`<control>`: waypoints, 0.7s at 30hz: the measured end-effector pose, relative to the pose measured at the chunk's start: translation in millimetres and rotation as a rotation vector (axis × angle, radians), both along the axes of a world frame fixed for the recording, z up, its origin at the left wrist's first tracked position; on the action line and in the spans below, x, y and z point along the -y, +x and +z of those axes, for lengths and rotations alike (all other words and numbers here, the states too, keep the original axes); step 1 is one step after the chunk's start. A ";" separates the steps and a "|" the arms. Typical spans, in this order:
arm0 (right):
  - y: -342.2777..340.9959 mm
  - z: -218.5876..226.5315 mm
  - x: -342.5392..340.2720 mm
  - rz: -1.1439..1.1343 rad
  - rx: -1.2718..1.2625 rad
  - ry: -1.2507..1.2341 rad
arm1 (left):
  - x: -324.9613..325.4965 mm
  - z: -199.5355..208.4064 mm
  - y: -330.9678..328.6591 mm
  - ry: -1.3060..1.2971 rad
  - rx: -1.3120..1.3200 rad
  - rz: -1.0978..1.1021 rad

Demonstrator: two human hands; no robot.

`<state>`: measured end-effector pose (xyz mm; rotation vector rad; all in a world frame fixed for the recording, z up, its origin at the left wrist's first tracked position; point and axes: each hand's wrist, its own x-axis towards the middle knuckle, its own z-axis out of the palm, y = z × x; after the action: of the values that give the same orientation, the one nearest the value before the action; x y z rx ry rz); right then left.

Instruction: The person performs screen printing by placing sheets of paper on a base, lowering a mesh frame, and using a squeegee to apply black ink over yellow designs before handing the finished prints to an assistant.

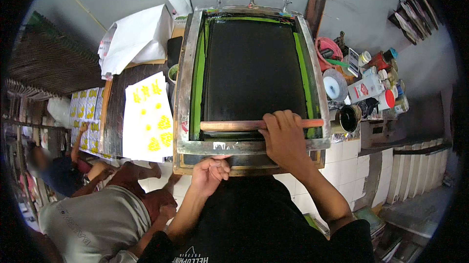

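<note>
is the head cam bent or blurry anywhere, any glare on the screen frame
Head view: strong fisheye, the metal-edged printing frame bows outward and the corners go black. The right hand on the wooden squeegee and the left hand are sharp. Soft light, mild sheen on the frame, no harsh glare; the dark mesh is matte.

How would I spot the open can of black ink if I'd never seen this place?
Start at the big screen-printing frame in the middle. Go to its near right corner, just past the end of the wooden squeegee under the right hand. The ink can sits there, open and black inside, unlike the capped bottles behind it.
</note>
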<state>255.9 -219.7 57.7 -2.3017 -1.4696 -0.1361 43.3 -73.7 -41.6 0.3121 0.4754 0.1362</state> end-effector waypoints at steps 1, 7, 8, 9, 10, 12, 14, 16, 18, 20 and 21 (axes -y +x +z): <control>0.3 12.9 0.1 -0.023 0.015 0.033 | -1.7 11.5 3.3 0.006 0.092 0.003; 61.3 135.7 -27.3 -0.005 0.432 0.513 | -32.8 110.9 52.2 0.262 0.643 -0.028; 73.3 161.0 -38.2 -0.035 0.520 0.516 | -40.9 118.7 67.9 0.383 0.672 0.007; 78.2 185.1 -47.7 -0.125 0.568 0.481 | -56.2 123.0 79.3 0.645 0.606 -0.017; 76.3 201.2 -56.3 -0.202 0.567 0.484 | -70.3 121.1 89.1 0.909 0.447 -0.009; 78.2 228.3 -75.3 -0.350 0.471 0.468 | -85.0 94.6 111.7 1.325 -0.034 -0.015; 97.1 257.2 -82.9 -0.289 0.328 0.471 | -92.5 59.7 112.0 2.060 -0.605 -0.155; 113.2 269.5 -87.7 -0.189 0.313 0.481 | -91.6 30.5 107.4 2.081 -0.810 -0.264; 132.2 278.6 -91.2 -0.150 0.395 0.493 | -92.8 13.5 105.5 2.067 -0.877 -0.360; 148.3 291.0 -96.6 -0.105 0.356 0.506 | -93.8 7.3 100.5 2.045 -0.844 -0.330; 152.3 296.6 -98.4 -0.104 0.315 0.480 | -95.3 5.7 95.6 2.040 -0.818 -0.281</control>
<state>408.2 -121.3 354.3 -2.0156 -1.2760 -0.8202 138.9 21.6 -35.9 2.4919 0.9578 0.1747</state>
